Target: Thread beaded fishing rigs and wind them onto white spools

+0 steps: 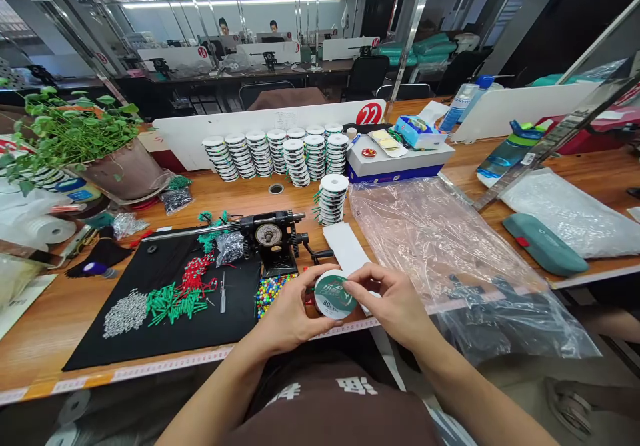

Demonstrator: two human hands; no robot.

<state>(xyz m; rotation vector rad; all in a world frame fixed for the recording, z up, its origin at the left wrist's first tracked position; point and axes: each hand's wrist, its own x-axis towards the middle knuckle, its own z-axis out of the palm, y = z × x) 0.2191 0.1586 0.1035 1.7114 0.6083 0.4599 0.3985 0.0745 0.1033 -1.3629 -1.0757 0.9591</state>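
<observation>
At bench edge, six o'clock: round green-labelled plastic spool [333,294] held closed-fingered, left hand [290,313] cupping its rim, right hand [393,306] pinching its face; black metal crank winder [270,239] nearby, eleven o'clock.

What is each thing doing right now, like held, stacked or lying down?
Round green-labelled line spool: held upright between both hands.
Left hand: gripping the spool's edge.
Right hand: fingertips on the spool's face.
Stack of white-topped spools: standing on the wooden table.
Crumpled clear plastic bag: lying flat.
Black metal hand-crank winder: standing, untouched.
</observation>
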